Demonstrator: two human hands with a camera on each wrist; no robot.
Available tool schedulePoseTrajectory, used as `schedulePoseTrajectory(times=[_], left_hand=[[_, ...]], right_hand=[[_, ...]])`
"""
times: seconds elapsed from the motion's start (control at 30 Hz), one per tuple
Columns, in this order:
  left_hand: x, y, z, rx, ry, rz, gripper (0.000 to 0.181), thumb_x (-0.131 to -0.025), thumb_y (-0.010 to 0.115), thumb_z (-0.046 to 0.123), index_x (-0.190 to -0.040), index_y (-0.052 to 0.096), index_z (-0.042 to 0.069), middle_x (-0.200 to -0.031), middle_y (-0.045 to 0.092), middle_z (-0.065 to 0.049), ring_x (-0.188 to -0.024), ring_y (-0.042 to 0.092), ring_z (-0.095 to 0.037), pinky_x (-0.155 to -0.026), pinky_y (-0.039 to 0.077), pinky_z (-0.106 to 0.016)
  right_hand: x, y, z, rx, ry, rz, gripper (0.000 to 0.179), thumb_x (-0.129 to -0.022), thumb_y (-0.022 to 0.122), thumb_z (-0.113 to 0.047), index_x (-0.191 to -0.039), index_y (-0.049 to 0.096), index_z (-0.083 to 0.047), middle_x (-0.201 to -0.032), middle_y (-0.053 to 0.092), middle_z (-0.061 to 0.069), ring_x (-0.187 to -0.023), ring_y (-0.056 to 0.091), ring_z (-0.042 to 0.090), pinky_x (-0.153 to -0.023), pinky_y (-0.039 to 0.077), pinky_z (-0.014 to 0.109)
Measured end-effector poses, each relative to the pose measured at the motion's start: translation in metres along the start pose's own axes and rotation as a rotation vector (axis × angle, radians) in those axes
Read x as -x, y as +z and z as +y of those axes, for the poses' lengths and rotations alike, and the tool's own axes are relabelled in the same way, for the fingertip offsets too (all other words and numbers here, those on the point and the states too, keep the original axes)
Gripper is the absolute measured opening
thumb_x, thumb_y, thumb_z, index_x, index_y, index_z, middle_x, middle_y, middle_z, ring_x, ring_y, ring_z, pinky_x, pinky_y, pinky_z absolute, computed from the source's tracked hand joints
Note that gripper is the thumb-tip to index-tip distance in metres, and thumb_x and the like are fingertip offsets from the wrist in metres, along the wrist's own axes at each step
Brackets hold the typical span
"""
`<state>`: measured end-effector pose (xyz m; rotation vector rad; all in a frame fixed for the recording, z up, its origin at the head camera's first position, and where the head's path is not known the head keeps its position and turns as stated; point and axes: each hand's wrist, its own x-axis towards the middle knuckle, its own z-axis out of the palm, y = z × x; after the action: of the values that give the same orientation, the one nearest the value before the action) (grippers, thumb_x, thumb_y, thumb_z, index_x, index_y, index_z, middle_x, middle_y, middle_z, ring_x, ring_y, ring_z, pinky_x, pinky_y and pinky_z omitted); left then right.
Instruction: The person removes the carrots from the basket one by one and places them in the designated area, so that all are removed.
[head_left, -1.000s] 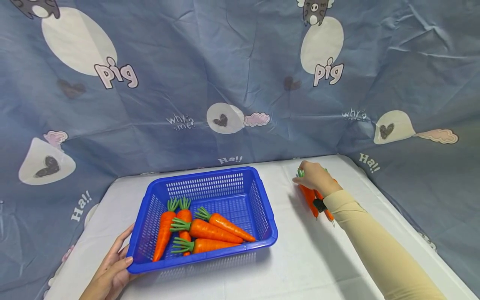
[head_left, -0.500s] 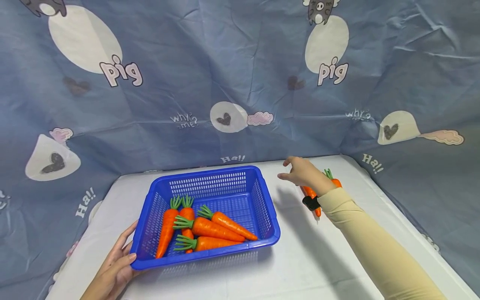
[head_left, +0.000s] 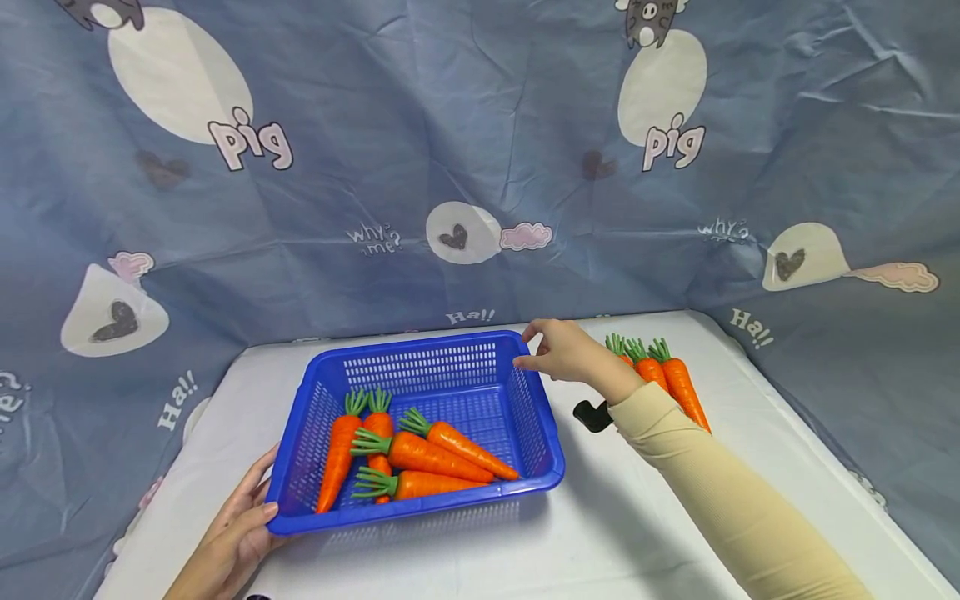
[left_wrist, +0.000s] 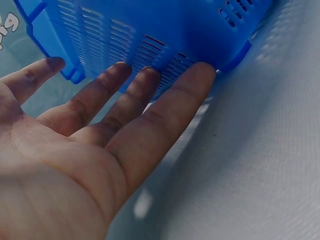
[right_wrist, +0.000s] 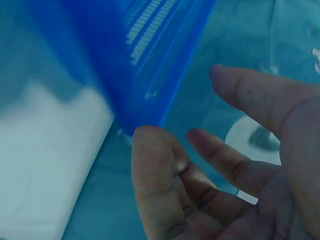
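Readable text in front of you is all on the blue cloth [head_left: 390, 158]. You've got left "pig" [head_left: 250, 140] and right "pig" [head_left: 674, 143], pale pink, dark outline. Thin white left "why me?" [head_left: 373, 238]; right "why me?" [head_left: 723, 230], lower line blurry. White left "Ha!!" [head_left: 176, 400], middle "Ha!!" [head_left: 470, 317], right "Ha!!" [head_left: 751, 329]. Far-left letters [head_left: 9, 385], cut off, question mark legible. Your left wrist view: tilted letters [left_wrist: 11, 21], partly cropped. Your right wrist view: white marks [right_wrist: 316, 57], unreadable.

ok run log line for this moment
blue basket: holds five carrots | left hand: touches near left corner | right hand: at far right corner | three more carrots: on white table, right of basket
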<state>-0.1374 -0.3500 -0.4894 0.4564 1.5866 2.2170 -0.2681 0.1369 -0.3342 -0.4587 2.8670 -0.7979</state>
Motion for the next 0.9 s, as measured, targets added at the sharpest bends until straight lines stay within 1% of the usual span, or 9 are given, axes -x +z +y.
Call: schedulePoseTrajectory(times=[0.1,0.2,0.37,0.43,0.53,0.6,0.67,0.77,0.9], left_hand=[[0.001,0.000,0.000,-0.030,-0.011,0.025,0.064,-0.114,0.027,0.007,-0.168,0.017,0.038,-0.154,0.050,0.025,-0.136,0.062,-0.006,-0.103,0.060,-0.039],[0.001,0.000,-0.001,-0.043,-0.011,0.036,0.065,-0.114,0.027,0.007,-0.169,0.016,0.038,-0.154,0.050,0.025,-0.136,0.062,-0.005,-0.103,0.061,-0.039],[0.000,0.000,-0.001,-0.035,0.009,0.019,0.066,-0.113,0.026,0.005,-0.168,0.018,0.039,-0.155,0.050,0.022,-0.137,0.062,-0.007,-0.104,0.060,-0.039],[0.000,0.000,-0.001,-0.037,0.013,0.019,0.066,-0.112,0.026,0.004,-0.168,0.018,0.039,-0.155,0.050,0.022,-0.137,0.062,-0.007,-0.104,0.060,-0.039],[0.000,0.000,-0.001,-0.034,0.007,0.026,0.066,-0.112,0.027,0.005,-0.168,0.017,0.039,-0.155,0.050,0.022,-0.137,0.062,-0.008,-0.104,0.060,-0.039],[0.000,0.001,0.000,-0.030,0.006,0.025,0.066,-0.112,0.028,0.005,-0.168,0.017,0.039,-0.155,0.050,0.022,-0.137,0.063,-0.008,-0.104,0.060,-0.040],[0.000,0.002,0.001,-0.014,0.006,0.013,0.066,-0.112,0.027,0.005,-0.168,0.018,0.040,-0.155,0.050,0.022,-0.137,0.063,-0.009,-0.105,0.060,-0.040],[0.000,0.003,0.002,0.011,0.009,-0.005,0.067,-0.112,0.026,0.004,-0.167,0.019,0.041,-0.156,0.050,0.021,-0.138,0.062,-0.010,-0.106,0.059,-0.041],[0.000,0.002,0.003,0.016,0.005,-0.008,0.066,-0.112,0.026,0.004,-0.167,0.020,0.041,-0.157,0.050,0.020,-0.138,0.062,-0.011,-0.106,0.059,-0.041]], right_hand=[[-0.003,0.008,-0.012,-0.001,-0.051,-0.026,0.049,-0.097,0.080,-0.030,-0.132,0.067,0.003,-0.082,0.071,0.009,-0.063,0.063,0.014,-0.062,0.054,0.025],[-0.006,0.017,-0.024,0.003,-0.070,-0.073,0.050,-0.097,0.080,-0.031,-0.133,0.067,0.001,-0.078,0.069,0.004,-0.064,0.060,0.012,-0.063,0.051,0.024],[-0.013,0.034,-0.039,0.014,-0.062,-0.178,0.052,-0.096,0.082,-0.031,-0.136,0.066,-0.002,-0.074,0.061,0.000,-0.065,0.056,0.013,-0.063,0.049,0.023],[-0.016,0.041,-0.044,0.032,-0.059,-0.211,0.052,-0.095,0.083,-0.032,-0.135,0.067,-0.003,-0.077,0.062,0.001,-0.067,0.060,0.015,-0.065,0.050,0.025],[-0.019,0.051,-0.049,0.063,-0.044,-0.258,0.053,-0.093,0.085,-0.034,-0.135,0.068,-0.005,-0.088,0.067,0.004,-0.072,0.065,0.018,-0.070,0.053,0.026],[-0.021,0.057,-0.052,0.063,-0.033,-0.286,0.053,-0.093,0.085,-0.034,-0.135,0.068,-0.006,-0.101,0.071,0.007,-0.073,0.071,0.021,-0.071,0.056,0.027],[-0.023,0.063,-0.053,0.054,-0.023,-0.314,0.053,-0.093,0.086,-0.032,-0.135,0.067,-0.006,-0.109,0.071,0.011,-0.069,0.070,0.021,-0.067,0.057,0.026],[-0.025,0.069,-0.056,0.034,-0.008,-0.347,0.055,-0.092,0.086,-0.031,-0.136,0.067,-0.005,-0.114,0.069,0.011,-0.066,0.071,0.023,-0.061,0.058,0.026],[-0.028,0.077,-0.059,0.044,0.014,-0.372,0.053,-0.091,0.088,-0.032,-0.134,0.068,-0.007,-0.116,0.065,0.008,-0.067,0.068,0.022,-0.062,0.061,0.027]])
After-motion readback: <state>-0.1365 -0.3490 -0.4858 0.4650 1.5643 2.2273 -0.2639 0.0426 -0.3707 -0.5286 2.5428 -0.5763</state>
